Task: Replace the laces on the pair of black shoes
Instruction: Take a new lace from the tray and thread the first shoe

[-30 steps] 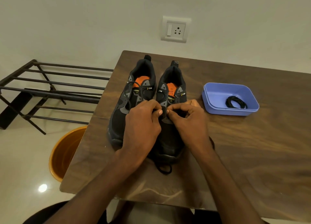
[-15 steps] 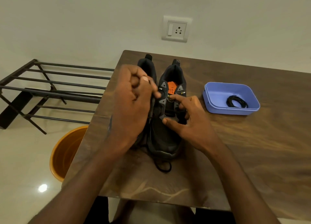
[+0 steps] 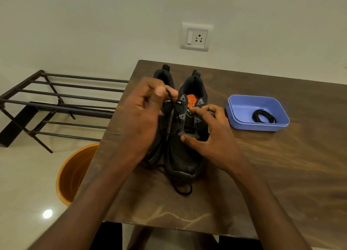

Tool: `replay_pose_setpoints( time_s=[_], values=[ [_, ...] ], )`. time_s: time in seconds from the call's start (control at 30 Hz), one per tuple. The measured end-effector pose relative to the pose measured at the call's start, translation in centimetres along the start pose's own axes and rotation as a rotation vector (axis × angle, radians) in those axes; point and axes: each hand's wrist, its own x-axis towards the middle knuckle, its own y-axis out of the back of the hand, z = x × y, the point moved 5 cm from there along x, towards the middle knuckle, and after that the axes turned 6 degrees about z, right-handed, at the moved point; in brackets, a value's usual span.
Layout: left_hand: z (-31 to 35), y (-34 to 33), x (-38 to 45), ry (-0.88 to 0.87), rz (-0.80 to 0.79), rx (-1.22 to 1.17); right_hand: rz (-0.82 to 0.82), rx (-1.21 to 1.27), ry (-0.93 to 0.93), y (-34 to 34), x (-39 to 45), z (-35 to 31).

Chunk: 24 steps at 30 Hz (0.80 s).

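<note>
Hands apart: our left hand [image 3: 148,116] pinches the old lace [image 3: 173,114] and lifts it above the black shoes [image 3: 180,137] on the counter [image 3: 281,174], while our right hand [image 3: 210,135] steadies the right-side shoe, fingers spread. We judge a snagged eyelet could drag that shoe over. New laces [image 3: 263,116] wait in the blue tray [image 3: 242,107], right of both hands.

A dark wood-grain table [image 3: 281,174] stands against a pale wall, where a white switch-and-socket plate [image 3: 196,36] is mounted above and beyond the hands. To the left of the left hand, a dark metal slatted rack [image 3: 62,107] sits on the glossy tiled floor [image 3: 24,184]. Below that hand, an orange bucket [image 3: 75,172] is partly tucked under the table's edge.
</note>
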Motion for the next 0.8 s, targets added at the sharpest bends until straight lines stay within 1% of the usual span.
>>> replay_pose_setpoints(
  time_s=[0.03,0.07,0.2,0.27,0.37,0.47,0.57,0.63,0.67,0.7,0.73,0.8],
  values=[
    [0.4,0.3,0.1,0.018,0.025,-0.067,-0.004,0.009,-0.002,0.0,0.0,0.1],
    [0.6,0.3,0.1,0.003,0.021,-0.031,-0.005,0.016,-0.001,-0.1,0.1,0.1],
    [-2.1,-2.0,-1.1,-0.086,-0.186,0.484,0.011,0.038,0.017,-0.2,0.0,0.1],
    [-3.3,-2.8,-1.5,-0.109,-0.252,0.675,0.022,0.044,0.018,-0.1,0.1,0.1],
    [-3.2,-3.0,-1.3,-0.121,-0.201,0.751,0.027,0.048,0.020,-0.1,0.0,0.2],
    [-3.7,-2.7,-1.1,-0.055,-0.171,0.798,0.020,0.053,0.012,-0.2,0.1,0.3],
    [-4.2,-2.3,-1.0,-0.017,-0.203,0.828,0.013,0.052,0.004,-0.2,0.1,0.5],
    [-4.0,-2.4,-1.0,-0.056,-0.231,0.863,0.015,0.056,0.004,-0.2,0.1,0.4],
    [-3.6,-2.4,-1.0,-0.100,-0.233,0.834,0.015,0.058,0.005,-0.2,0.1,0.4],
    [-3.0,-2.4,-1.0,-0.137,-0.207,0.730,0.013,0.060,0.007,-0.2,0.1,0.4],
    [-2.2,-2.1,-0.8,-0.142,-0.158,0.542,0.009,0.060,0.007,-0.2,0.1,0.4],
    [-0.7,-0.8,0.0,-0.021,-0.013,0.110,0.003,0.058,0.004,0.0,0.1,0.4]
  ],
)
